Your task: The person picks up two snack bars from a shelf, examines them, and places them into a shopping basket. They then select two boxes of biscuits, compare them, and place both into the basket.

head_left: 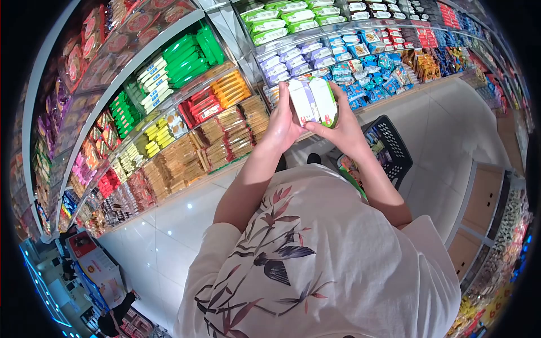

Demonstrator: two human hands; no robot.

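Observation:
Two snack packs are held up side by side in front of the shelves. A white-and-purple snack pack [303, 104] rests in my left hand [283, 127], with the fingers up along its outer edge. Beside it, my right hand [342, 125] grips a white-and-green snack pack [323, 102], its thumb across the lower end. The packs touch or nearly touch each other. Similar purple packs [290, 56] and green packs [287, 19] fill the shelf rows just beyond my hands. The fingers behind the packs are hidden.
A black shopping basket [401, 151] with packaged goods stands to my right, partly behind my arm. Stocked shelves [186, 127] curve along the left and front. A cabinet [476, 225] stands at right. Another person [115, 315] is far at lower left. Pale tiled floor [445, 121] lies between.

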